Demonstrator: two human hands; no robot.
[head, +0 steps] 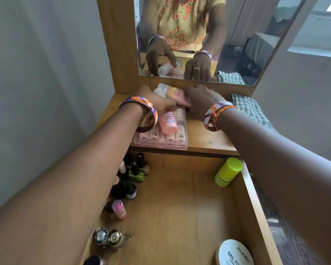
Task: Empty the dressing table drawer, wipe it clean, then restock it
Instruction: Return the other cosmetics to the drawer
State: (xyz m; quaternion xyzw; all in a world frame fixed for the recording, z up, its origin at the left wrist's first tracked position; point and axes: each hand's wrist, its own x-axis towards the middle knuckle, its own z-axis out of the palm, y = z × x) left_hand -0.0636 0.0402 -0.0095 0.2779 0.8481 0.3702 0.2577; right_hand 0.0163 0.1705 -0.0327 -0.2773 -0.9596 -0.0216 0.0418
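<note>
Both hands [180, 101] gripping glossy pink tubes [177, 95], smooth wooden drawer [180, 203], round nail-polish bottles [131, 180]

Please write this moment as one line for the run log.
left hand: grips pink bottles | right hand: on same bottles | drawer: open, partly stocked | cloth: on tabletop

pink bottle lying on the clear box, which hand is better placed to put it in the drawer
Left. The left hand is right at the pink bottle, while the right hand reaches onto other tubes by the mirror.
</note>
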